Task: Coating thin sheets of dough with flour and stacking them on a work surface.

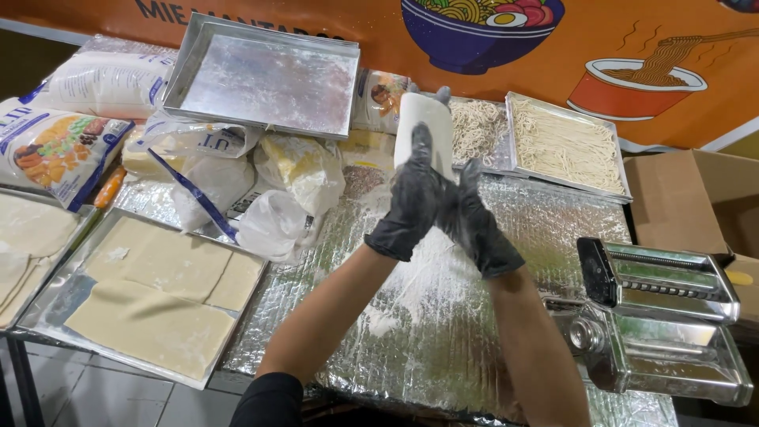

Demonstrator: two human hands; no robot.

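Centre frame: both black-gloved hands raised over a foil-covered table (443, 348), left hand (411, 202) and right hand (474, 225) pressed close together and closed on a pale, floured sheet of dough (424, 126) held upright, fingertips showing over its top edge. Lower left: a metal tray (47, 316) already stacked with flat dough sheets (158, 292), more sheets at the far left edge. Upper right: two trays of cut noodles (565, 142), so rolling and cutting apparently well under way, with the held sheet not yet at the pasta machine (656, 316) in the lower right. Upper centre: an empty floured tray (269, 79) propped on flour bags (198, 166). Flour dusted across the foil below the hands. Hard to tell whether the held piece is folded or rolled; its lower end hidden behind the gloves. Machine rollers partly cut off by the frame's right edge, crank not visible. Left trays cropped.
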